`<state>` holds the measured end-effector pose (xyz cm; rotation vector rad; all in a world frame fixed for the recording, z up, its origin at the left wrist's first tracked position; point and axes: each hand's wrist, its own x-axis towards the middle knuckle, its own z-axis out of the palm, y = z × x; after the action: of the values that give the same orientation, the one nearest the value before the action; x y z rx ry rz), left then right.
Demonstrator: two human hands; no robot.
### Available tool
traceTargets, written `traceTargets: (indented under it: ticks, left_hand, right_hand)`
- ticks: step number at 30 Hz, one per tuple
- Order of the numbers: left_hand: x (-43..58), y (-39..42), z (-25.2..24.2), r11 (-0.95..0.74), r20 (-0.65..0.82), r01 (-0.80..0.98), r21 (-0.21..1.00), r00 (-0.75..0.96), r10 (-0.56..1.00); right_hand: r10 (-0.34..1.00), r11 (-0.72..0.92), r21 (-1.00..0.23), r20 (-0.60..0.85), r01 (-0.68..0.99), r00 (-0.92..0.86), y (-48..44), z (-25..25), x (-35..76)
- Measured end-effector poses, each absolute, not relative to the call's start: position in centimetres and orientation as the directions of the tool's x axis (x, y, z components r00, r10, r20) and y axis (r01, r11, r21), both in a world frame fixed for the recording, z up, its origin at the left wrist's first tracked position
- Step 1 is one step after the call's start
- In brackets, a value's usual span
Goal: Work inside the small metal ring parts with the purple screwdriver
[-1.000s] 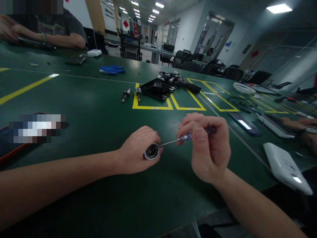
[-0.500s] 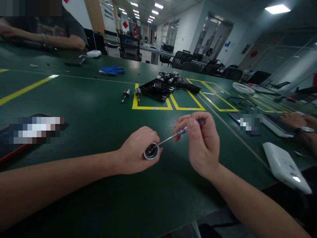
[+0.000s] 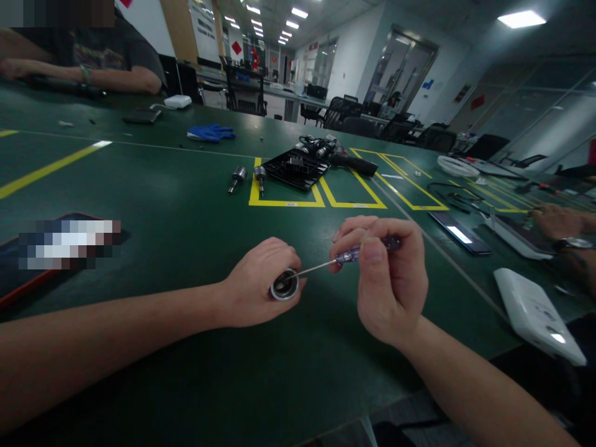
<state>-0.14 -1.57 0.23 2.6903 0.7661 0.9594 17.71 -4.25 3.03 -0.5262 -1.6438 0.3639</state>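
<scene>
My left hand [image 3: 261,282] is wrapped round a hollow metal cylinder [image 3: 285,285], its open end turned up toward me. Most of the cylinder's body is hidden in my palm. In my right hand [image 3: 388,279] is a small screwdriver [image 3: 349,254] with a clear purplish handle, pinched between thumb and fingers. Its thin shaft slants down to the left, and the tip is at the cylinder's mouth. Whether the tip touches the inside I cannot tell. Beyond my hands, two metal parts with narrow shafts [image 3: 238,179] lie on the green table [image 3: 186,211].
A black slotted tray [image 3: 291,177] with metal parts and a black tool body stands ahead. A blue glove [image 3: 211,133] lies behind it. Phones lie left [image 3: 51,248] and right [image 3: 460,233], near a white device [image 3: 537,313]. Other people's arms rest at far left and right.
My right hand has moved a little right and down with the screwdriver, whose shaft now lies flatter. My left hand and the cylinder stay in place.
</scene>
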Motion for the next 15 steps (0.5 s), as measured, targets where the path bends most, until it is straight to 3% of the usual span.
traceTargets:
  ticks: [6,15]
  left_hand:
    - [0.14,-1.65,0.20,-0.839,0.537,0.421,0.343,0.645,0.543]
    - [0.03,-1.45,0.20,-0.850,0.532,0.412,0.327,0.664,0.526]
  right_hand:
    - [0.552,0.834,-0.533,0.811,0.146,-0.195,-4.37,3.08,18.00]
    - [0.490,0.866,-0.458,0.857,0.202,-0.156,-4.30,3.25,18.02]
